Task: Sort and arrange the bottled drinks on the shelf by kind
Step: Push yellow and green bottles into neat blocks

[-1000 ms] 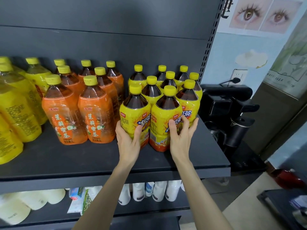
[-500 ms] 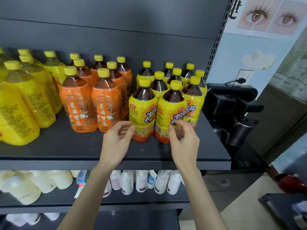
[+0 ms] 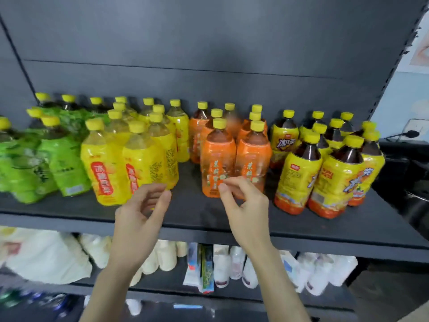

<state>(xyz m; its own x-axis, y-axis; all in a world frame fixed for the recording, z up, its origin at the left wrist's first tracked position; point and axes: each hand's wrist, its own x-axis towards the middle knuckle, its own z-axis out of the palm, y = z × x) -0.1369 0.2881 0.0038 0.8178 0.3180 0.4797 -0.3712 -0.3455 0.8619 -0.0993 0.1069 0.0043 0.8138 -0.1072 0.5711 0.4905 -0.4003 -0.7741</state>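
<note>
Dark grey metal shelf [image 3: 197, 212] holds green-wrapped bottles [image 3: 62, 163], pale yellow bottles [image 3: 148, 159], orange-labelled plastic tea bottles [image 3: 217, 159] and dark iced-tea bottles [image 3: 299, 175] in groups. Left hand [image 3: 139, 217] and right hand [image 3: 248, 210] are empty, each grip loosely curled, the right at the front orange pair. I'd nudge low on the bases so nothing tips

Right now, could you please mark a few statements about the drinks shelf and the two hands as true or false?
1. Every cap that shows on the drinks shelf is yellow. True.
2. The orange-label bottles stand at the left end. False: the green-label bottles are there; the orange ones stand between the pale yellow-label bottles and the dark tea bottles.
3. The left hand grips a bottle. False: it holds nothing, its fingers loosely curled.
4. The right hand is in front of the orange-label bottles. True.
5. The lower shelf holds white bottles. True.
</note>
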